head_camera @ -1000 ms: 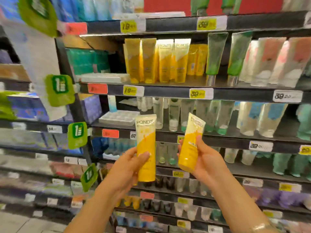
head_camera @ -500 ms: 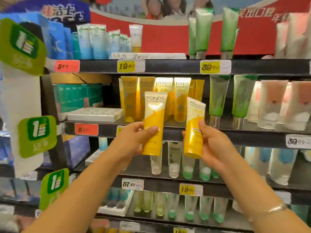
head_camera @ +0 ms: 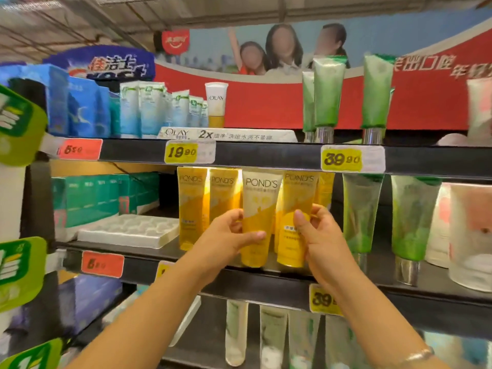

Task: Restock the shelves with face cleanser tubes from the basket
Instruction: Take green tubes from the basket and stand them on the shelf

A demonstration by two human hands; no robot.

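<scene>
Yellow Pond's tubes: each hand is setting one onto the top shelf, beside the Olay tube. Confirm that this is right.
Not right about the shelf. The head view shows the left hand and the right hand each gripping a yellow Pond's tube at the second shelf, among the Pond's row below the 19.90 tag. The Olay tube stands a shelf higher.

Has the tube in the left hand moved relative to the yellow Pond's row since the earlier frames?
Yes. The tube in the left hand has gone up and in: earlier it was held below that row, now it stands level with it on the shelf.
</scene>
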